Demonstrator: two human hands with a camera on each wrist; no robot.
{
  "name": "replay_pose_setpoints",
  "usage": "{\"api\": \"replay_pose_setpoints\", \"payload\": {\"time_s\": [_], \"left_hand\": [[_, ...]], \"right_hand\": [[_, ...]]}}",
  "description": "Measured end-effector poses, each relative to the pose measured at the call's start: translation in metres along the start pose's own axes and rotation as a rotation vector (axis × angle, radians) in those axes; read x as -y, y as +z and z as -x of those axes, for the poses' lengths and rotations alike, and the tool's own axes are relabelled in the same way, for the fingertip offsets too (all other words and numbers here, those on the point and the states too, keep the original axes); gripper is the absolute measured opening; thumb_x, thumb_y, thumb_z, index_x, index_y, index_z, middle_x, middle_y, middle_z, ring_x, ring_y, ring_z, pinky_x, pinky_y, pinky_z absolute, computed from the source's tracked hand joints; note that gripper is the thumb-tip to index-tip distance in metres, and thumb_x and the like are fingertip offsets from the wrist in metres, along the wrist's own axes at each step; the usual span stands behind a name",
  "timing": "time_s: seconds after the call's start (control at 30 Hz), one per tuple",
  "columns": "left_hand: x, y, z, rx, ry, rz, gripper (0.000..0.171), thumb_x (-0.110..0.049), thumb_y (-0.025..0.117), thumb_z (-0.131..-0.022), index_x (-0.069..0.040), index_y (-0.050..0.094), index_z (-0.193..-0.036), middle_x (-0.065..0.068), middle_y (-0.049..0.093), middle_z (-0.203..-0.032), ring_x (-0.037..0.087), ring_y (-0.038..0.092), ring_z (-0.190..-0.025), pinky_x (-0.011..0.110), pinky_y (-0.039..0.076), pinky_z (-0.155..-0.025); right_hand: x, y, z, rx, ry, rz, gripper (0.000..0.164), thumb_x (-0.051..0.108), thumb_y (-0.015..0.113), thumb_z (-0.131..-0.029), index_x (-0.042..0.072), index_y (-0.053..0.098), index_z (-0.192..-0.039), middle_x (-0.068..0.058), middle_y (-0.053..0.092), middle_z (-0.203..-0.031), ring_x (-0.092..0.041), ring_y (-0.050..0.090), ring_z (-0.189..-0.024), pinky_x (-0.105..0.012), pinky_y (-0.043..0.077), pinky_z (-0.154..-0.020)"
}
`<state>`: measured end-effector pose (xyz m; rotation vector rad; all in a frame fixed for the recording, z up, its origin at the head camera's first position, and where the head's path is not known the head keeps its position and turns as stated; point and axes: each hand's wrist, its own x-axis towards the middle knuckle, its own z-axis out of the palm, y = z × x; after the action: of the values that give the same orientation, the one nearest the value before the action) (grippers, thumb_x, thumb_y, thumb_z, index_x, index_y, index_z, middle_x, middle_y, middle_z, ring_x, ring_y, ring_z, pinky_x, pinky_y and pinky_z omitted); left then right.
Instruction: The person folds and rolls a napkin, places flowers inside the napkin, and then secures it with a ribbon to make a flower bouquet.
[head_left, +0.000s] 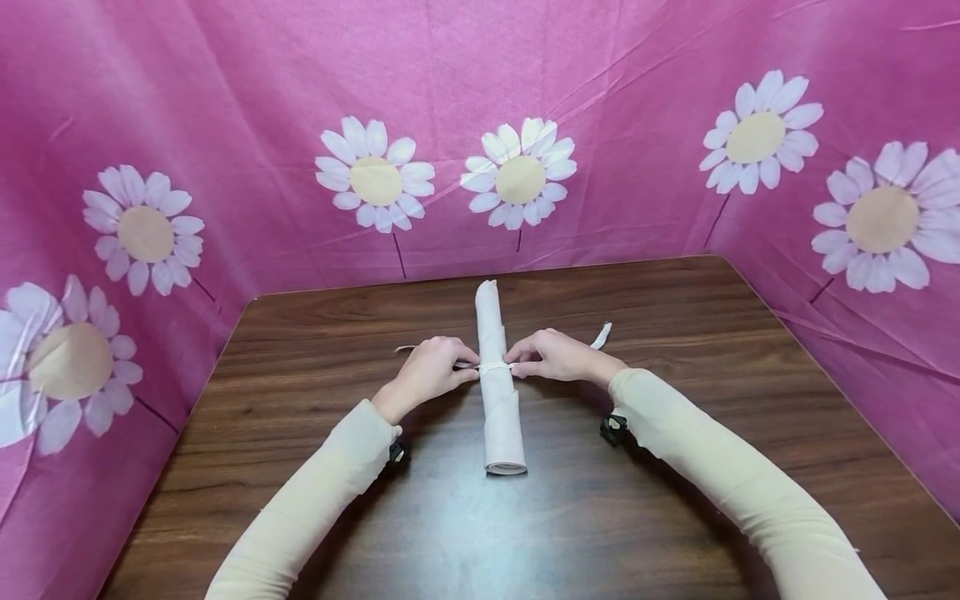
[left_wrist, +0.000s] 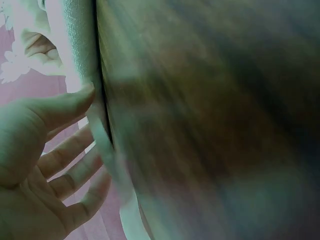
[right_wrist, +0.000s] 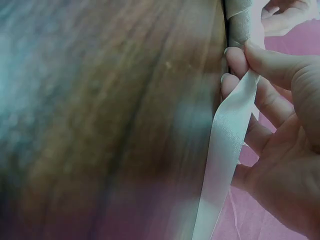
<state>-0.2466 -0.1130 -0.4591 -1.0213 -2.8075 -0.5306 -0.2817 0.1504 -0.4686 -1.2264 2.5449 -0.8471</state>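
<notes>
A rolled-up white cloth (head_left: 501, 425) lies lengthwise on the table, its spiral end facing me. Around its middle runs a white ribbon (head_left: 493, 366). My left hand (head_left: 433, 368) pinches the ribbon close against the roll's left side; in the left wrist view the ribbon (left_wrist: 131, 215) trails down past the fingers. On the opposite side my right hand (head_left: 558, 357) pinches the other end between thumb and fingers. The right wrist view shows that satin-like ribbon (right_wrist: 225, 135) hanging from the pinch. Whether the ribbon is knotted is too small to tell.
The dark wood table (head_left: 315, 500) fills the lower view. A pink curtain (head_left: 450, 50) printed with white daisies encloses the back and both sides. The ribbon's loose right tail (head_left: 602, 335) sticks out behind my right wrist. Each wrist carries a small black device (head_left: 613, 429).
</notes>
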Motion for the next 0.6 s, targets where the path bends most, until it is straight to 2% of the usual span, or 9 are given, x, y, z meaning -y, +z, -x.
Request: {"api": "replay_pose_setpoints", "payload": {"time_s": [0.13, 0.23, 0.3, 0.4, 0.47, 0.6], "left_hand": [[-0.0015, 0.0026, -0.0025, -0.013, 0.002, 0.015, 0.014, -0.018, 0.080, -0.089, -0.013, 0.079, -0.101, -0.002, 0.076, -0.096, 0.014, 0.070, -0.088, 0.036, 0.055, -0.079], [-0.0046, 0.0035, -0.0048, -0.010, 0.010, 0.022, 0.006, -0.013, 0.079, -0.089, -0.015, 0.078, -0.095, -0.007, 0.075, -0.086, 0.007, 0.066, -0.077, 0.032, 0.053, -0.071], [-0.0067, 0.0023, -0.0048, 0.004, 0.024, 0.020, 0.007, -0.008, 0.076, -0.089, -0.015, 0.075, -0.087, -0.010, 0.068, -0.071, 0.004, 0.057, -0.065, 0.030, 0.048, -0.061], [-0.0091, -0.0001, -0.0041, 0.037, 0.043, 0.037, 0.016, -0.001, 0.072, -0.085, -0.015, 0.069, -0.078, -0.011, 0.047, -0.055, 0.005, 0.038, -0.054, 0.027, 0.033, -0.051], [-0.0096, -0.0015, -0.0036, 0.064, 0.050, 0.053, 0.018, 0.003, 0.070, -0.082, -0.013, 0.065, -0.075, -0.011, 0.035, -0.052, 0.005, 0.030, -0.052, 0.026, 0.025, -0.049], [-0.0077, -0.0030, -0.0043, 0.103, 0.041, 0.075, 0.022, 0.006, 0.066, -0.080, -0.015, 0.071, -0.083, -0.012, 0.031, -0.052, 0.003, 0.027, -0.050, 0.024, 0.022, -0.048]], "right_hand": [[-0.0025, 0.0010, 0.0000, 0.001, -0.007, -0.041, 0.019, 0.014, 0.071, -0.096, 0.011, 0.076, -0.114, 0.009, 0.070, -0.079, -0.005, 0.059, -0.070, -0.028, 0.048, -0.067], [-0.0030, 0.0006, 0.0006, 0.001, -0.023, -0.067, 0.019, 0.013, 0.071, -0.095, 0.011, 0.077, -0.113, 0.007, 0.070, -0.078, -0.005, 0.057, -0.069, -0.027, 0.047, -0.065], [-0.0032, 0.0001, -0.0001, 0.010, -0.033, -0.081, 0.019, 0.012, 0.070, -0.096, 0.010, 0.077, -0.113, 0.005, 0.070, -0.078, -0.004, 0.056, -0.068, -0.026, 0.046, -0.065], [-0.0038, -0.0009, -0.0007, 0.033, -0.044, -0.102, 0.021, 0.009, 0.069, -0.096, 0.008, 0.076, -0.116, 0.005, 0.070, -0.083, -0.004, 0.053, -0.068, -0.025, 0.045, -0.064], [-0.0044, -0.0021, -0.0008, 0.055, -0.052, -0.104, 0.024, 0.007, 0.067, -0.097, 0.006, 0.075, -0.119, 0.004, 0.069, -0.083, -0.004, 0.052, -0.068, -0.024, 0.044, -0.063], [-0.0041, -0.0055, -0.0018, 0.116, -0.083, -0.097, 0.029, 0.003, 0.064, -0.098, 0.005, 0.072, -0.125, 0.002, 0.064, -0.082, -0.004, 0.054, -0.068, -0.023, 0.045, -0.060]]}}
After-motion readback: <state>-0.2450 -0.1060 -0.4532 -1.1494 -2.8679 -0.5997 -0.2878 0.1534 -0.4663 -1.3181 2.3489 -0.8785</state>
